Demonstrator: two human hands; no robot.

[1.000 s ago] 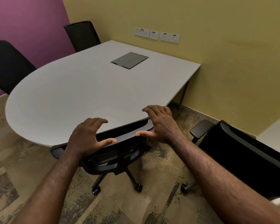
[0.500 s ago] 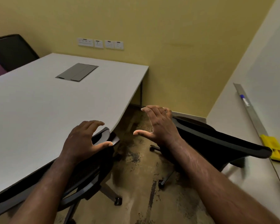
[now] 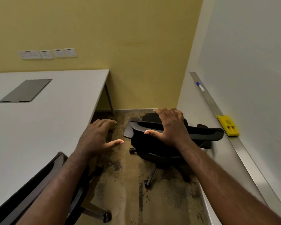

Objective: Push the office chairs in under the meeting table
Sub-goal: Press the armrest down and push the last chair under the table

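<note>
The person has turned from the first office chair, tucked against the meeting table, toward a second chair standing apart near the wall. Right hand spreads over its backrest; left hand hovers open.

Under the right hand the office chair was black, its backrest rim dark grey. Left of the left hand the tabletop was pale grey-white, with a darker grey hatch. Beneath both hands the floor was tan, mottled with dark blotches. Beyond them the wall was mustard yellow. Right of the right hand lay a bright yellow eraser.
</note>
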